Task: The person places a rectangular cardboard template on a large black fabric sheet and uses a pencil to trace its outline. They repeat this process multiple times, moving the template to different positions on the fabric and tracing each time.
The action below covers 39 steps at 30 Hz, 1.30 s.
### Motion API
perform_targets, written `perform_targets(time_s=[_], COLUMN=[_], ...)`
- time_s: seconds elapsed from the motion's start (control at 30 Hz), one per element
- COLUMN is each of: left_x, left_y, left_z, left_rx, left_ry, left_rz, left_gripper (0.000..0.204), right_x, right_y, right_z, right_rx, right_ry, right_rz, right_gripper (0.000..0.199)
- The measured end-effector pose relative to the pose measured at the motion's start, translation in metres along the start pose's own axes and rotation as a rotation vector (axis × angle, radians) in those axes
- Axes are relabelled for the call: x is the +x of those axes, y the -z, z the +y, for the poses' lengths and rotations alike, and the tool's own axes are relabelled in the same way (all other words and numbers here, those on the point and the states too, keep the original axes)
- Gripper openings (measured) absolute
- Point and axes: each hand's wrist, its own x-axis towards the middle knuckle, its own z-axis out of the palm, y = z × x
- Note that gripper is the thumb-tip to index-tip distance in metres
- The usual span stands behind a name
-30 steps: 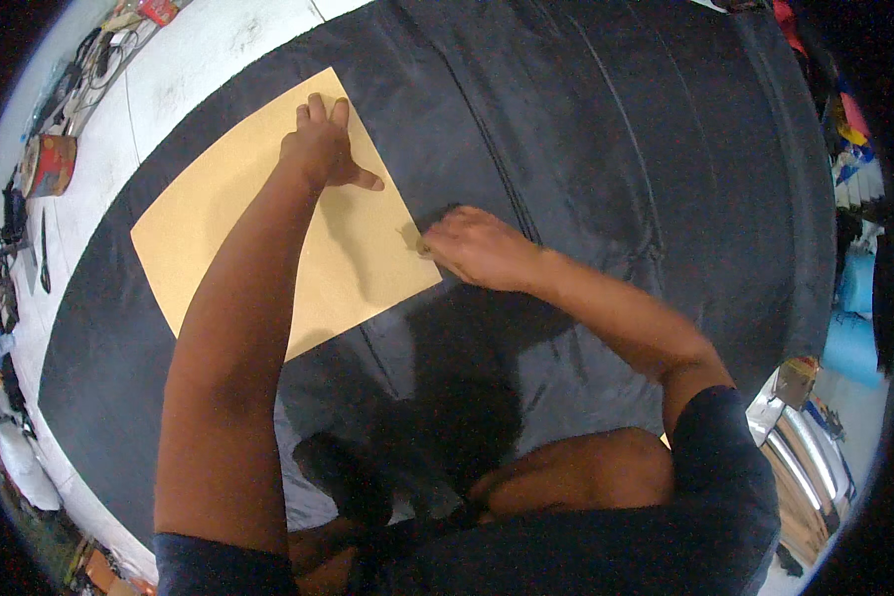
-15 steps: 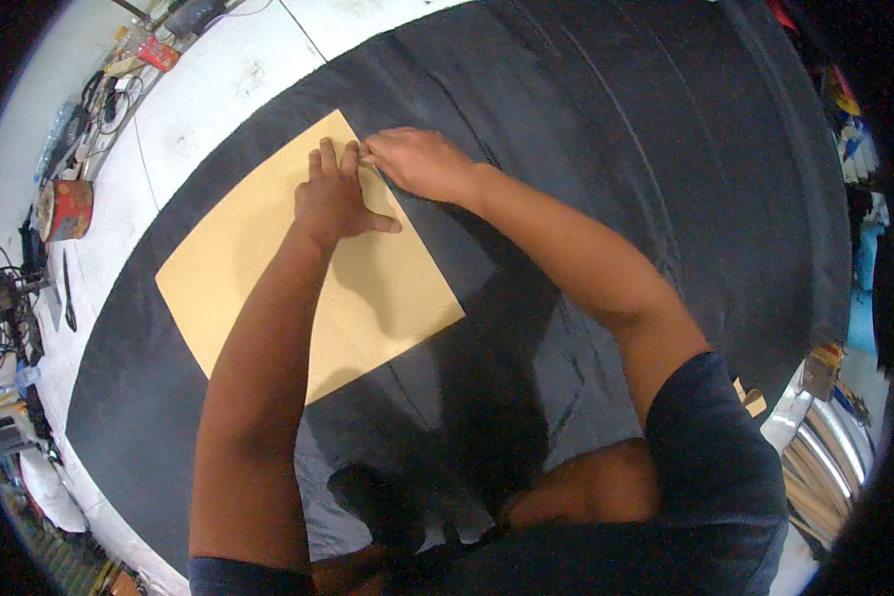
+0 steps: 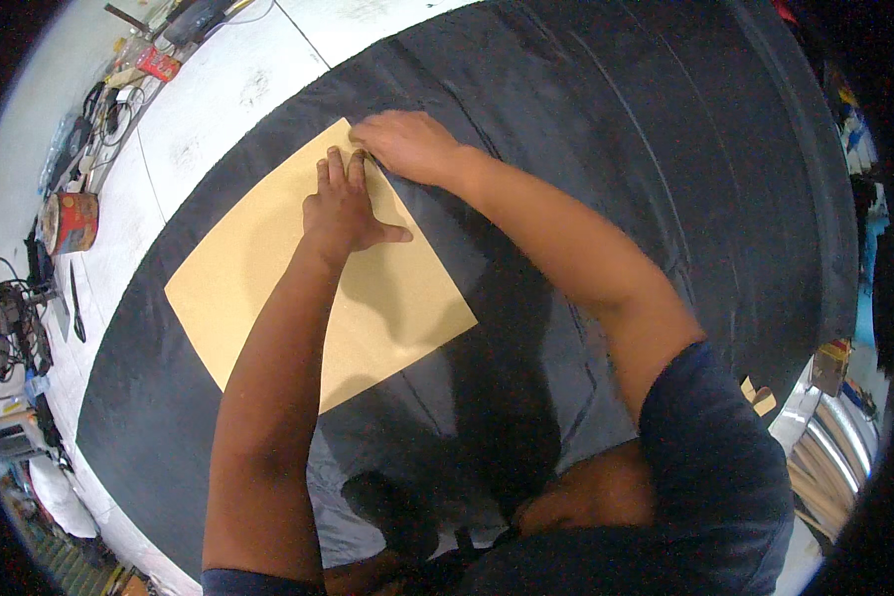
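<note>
A tan, board-like rectangular sheet (image 3: 268,248) lies flat on a large spread of black fabric (image 3: 586,159). My left hand (image 3: 343,214) presses down on the sheet near its right edge, fingers stretched out and thumb spread to the side. Close to the far corner, my right hand (image 3: 404,144) is closed, with its fingertips at the sheet's right edge. Whatever sits in those fingertips is too small and hidden to name.
Under the fabric is a white tabletop (image 3: 219,109). Along its left side stand a red-and-brown tin (image 3: 70,223), a dark slim tool (image 3: 75,303) and a clutter of cables and machine parts (image 3: 10,328). Long rolls or tubes (image 3: 829,457) lie at the lower right.
My right hand has slid along the sheet's right edge toward the far corner. The left hand stays pressed on the sheet. The whole view has shifted slightly.
</note>
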Motion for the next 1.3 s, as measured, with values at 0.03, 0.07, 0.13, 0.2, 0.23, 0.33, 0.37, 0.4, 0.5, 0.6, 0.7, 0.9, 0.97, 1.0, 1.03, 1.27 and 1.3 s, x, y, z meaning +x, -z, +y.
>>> perform_targets(time_s=[0.03, 0.07, 0.13, 0.2, 0.23, 0.33, 0.37, 0.4, 0.5, 0.6, 0.7, 0.9, 0.97, 1.0, 1.03, 1.27, 1.3], left_x=[0.0, 0.001, 0.002, 0.002, 0.004, 0.008, 0.007, 0.007, 0.008, 0.01, 0.007, 0.006, 0.005, 0.006, 0.005, 0.005, 0.006], left_y=[0.001, 0.0, -0.003, -0.002, -0.002, -0.005, -0.005, -0.005, -0.004, -0.003, -0.003, -0.003, -0.001, 0.0, 0.0, 0.001, 0.0], left_z=[0.001, 0.001, 0.002, 0.0, 0.001, -0.003, -0.002, 0.0, 0.002, 0.002, -0.001, 0.0, 0.002, 0.003, 0.004, 0.006, 0.004], left_rx=[-0.005, -0.007, -0.004, 0.008, 0.015, -0.019, -0.038, -0.023, 0.008, 0.017, 0.004, -0.023, -0.036, -0.03, -0.025, -0.021, -0.015], left_ry=[-0.001, 0.003, -0.006, 0.001, 0.0, -0.001, -0.008, -0.001, 0.007, 0.005, 0.009, -0.012, -0.02, -0.011, -0.003, 0.01, 0.015], left_rz=[-0.003, -0.007, 0.015, 0.018, 0.01, 0.004, 0.001, -0.009, -0.002, -0.013, 0.008, 0.029, 0.022, -0.001, -0.027, -0.014, -0.007], left_gripper=[0.141, 0.141, 0.142, 0.143, 0.143, 0.148, 0.149, 0.148, 0.145, 0.146, 0.145, 0.146, 0.146, 0.144, 0.143, 0.142, 0.142], right_x=[-0.015, -0.031, -0.072, -0.11, -0.121, -0.124, -0.12, -0.109, -0.077, -0.082, -0.119, -0.207, -0.199, -0.193, -0.19, -0.238, -0.244], right_y=[0.006, 0.009, 0.01, 0.018, 0.021, 0.018, 0.017, 0.015, 0.006, 0.007, 0.014, 0.02, 0.021, 0.021, 0.019, 0.03, 0.03], right_z=[-0.004, -0.007, -0.01, -0.022, -0.026, -0.032, -0.03, -0.025, -0.012, -0.015, -0.034, -0.056, -0.053, -0.05, -0.048, -0.065, -0.068], right_rx=[-0.012, -0.021, -0.064, 0.022, 0.063, 0.056, 0.037, 0.019, 0.008, -0.03, 0.032, 0.16, 0.15, 0.146, 0.15, 0.142, 0.147], right_ry=[0.021, 0.044, 0.174, 0.215, 0.23, 0.198, 0.195, 0.192, 0.177, 0.162, 0.205, 0.285, 0.257, 0.244, 0.25, 0.331, 0.338], right_rz=[-0.037, -0.072, -0.089, -0.115, -0.129, -0.139, -0.114, -0.089, 0.027, -0.032, -0.12, -0.15, -0.153, -0.154, -0.126, -0.234, -0.237], right_gripper=[0.025, 0.025, 0.022, 0.021, 0.02, 0.021, 0.021, 0.022, 0.022, 0.022, 0.021, 0.021, 0.027, 0.029, 0.029, 0.03, 0.03])
